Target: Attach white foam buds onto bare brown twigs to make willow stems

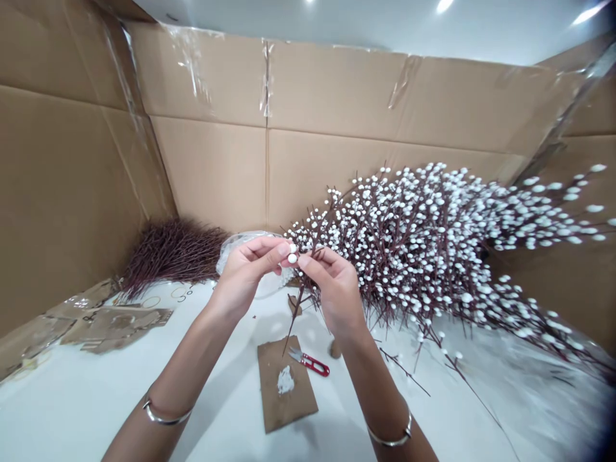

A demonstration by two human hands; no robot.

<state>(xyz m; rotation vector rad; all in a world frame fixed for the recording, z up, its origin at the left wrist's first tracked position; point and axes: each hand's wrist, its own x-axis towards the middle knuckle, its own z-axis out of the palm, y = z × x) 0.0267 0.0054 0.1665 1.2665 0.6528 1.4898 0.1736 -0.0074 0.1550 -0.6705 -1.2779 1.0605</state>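
Observation:
My left hand (250, 273) is closed in a pinch at two small white berries (292, 258), which show at its fingertips. Close beside it, my right hand (337, 289) has its thumb and fingers closed on a dark brown twig (296, 311). The twig's bare lower end slants down over a piece of brown cardboard (289, 410). A smear of white paste (285, 380) lies on that cardboard, and red-handled thread snips (310, 362) rest across its right edge. Behind my hands sits a clear plastic bag (231, 247), partly hidden.
A large heap of twigs with white berries (423, 231) fills the right side. Bare brown twigs (173, 253) lie in a bundle at back left, near torn cardboard scraps (125, 327). Tall cardboard walls (206, 167) enclose the white table (212, 410). Loose berry sprigs (404, 367) lie right.

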